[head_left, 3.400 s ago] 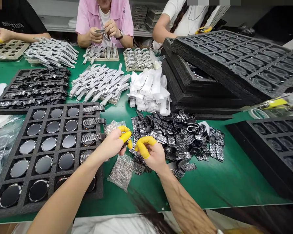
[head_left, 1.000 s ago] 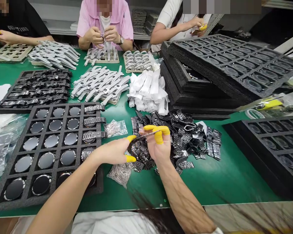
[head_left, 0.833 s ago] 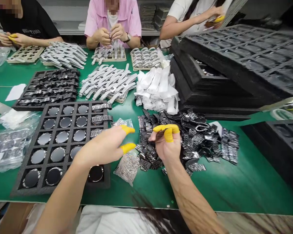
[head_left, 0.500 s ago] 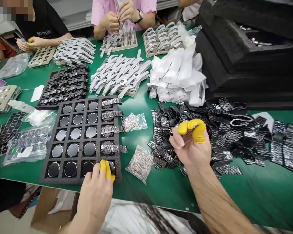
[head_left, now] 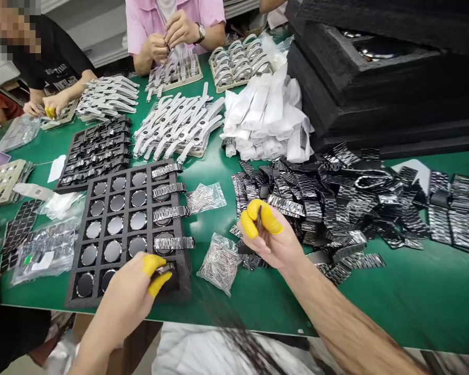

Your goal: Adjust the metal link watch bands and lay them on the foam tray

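My left hand [head_left: 127, 297], in yellow finger cots, pinches a round watch case [head_left: 164, 269] on edge above the lower right cell of a dark foam tray [head_left: 78, 255]. Rows of similar watch cases fill the tray, and several in the right column carry black metal bands [head_left: 172, 212]. To the right, my right hand [head_left: 271, 237], also in yellow finger cots, is closed round a slim dark piece [head_left: 260, 217] whose kind I cannot make out. It is in front of a heap of black link watch bands [head_left: 328, 198].
Between my hands lie two clear bags of thin metal pins [head_left: 221, 263], [head_left: 206, 198]. White-strapped watches [head_left: 177, 127], white-wrapped bundles [head_left: 266, 120] and a black foam stack [head_left: 359, 104] stand farther back. Co-workers' hands [head_left: 168, 39] work across the green table [head_left: 414, 297].
My left hand has lifted the watch case out of its tray cell. My right hand has moved left, nearer the tray, still closed on the slim dark piece. The whole view has shifted somewhat.
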`<action>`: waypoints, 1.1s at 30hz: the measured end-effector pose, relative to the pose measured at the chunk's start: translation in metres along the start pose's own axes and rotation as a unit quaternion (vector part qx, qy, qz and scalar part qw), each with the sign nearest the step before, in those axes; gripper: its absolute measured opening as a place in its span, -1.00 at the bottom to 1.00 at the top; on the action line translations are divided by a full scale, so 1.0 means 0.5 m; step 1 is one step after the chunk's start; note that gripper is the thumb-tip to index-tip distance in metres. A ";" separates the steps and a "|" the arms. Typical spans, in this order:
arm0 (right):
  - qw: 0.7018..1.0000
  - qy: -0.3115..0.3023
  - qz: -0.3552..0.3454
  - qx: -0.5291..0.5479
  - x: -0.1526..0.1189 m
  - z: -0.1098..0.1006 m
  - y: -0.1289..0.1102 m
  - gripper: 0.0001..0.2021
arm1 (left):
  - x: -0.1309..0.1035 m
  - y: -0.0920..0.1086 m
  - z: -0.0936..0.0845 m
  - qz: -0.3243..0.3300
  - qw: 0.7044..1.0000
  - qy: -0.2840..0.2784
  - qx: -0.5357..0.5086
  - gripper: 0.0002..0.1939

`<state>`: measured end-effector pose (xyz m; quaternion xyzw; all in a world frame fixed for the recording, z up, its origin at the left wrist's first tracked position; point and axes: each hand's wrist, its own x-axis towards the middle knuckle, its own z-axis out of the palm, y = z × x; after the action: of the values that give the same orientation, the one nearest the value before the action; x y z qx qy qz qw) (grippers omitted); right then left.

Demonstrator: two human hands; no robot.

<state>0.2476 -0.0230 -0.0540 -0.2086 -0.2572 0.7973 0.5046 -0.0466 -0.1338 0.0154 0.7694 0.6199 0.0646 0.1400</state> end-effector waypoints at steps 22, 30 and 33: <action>0.995 0.039 0.024 -0.091 0.005 0.001 0.070 -0.56 | 0.306 0.110 0.096 0.263 0.949 0.041 -0.169 -0.32; 0.992 0.063 0.048 -0.098 0.006 0.000 0.063 -0.58 | 0.300 0.107 0.096 0.247 0.955 0.030 -0.162 -0.29; 0.992 0.052 0.051 -0.102 0.006 -0.001 0.061 -0.57 | 0.299 0.110 0.096 0.244 0.956 0.023 -0.162 -0.26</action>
<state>0.2255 -0.0312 -0.0733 -0.3125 -0.2995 0.7798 0.4523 0.0511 -0.0055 -0.0251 0.8622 0.3979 0.2139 0.2290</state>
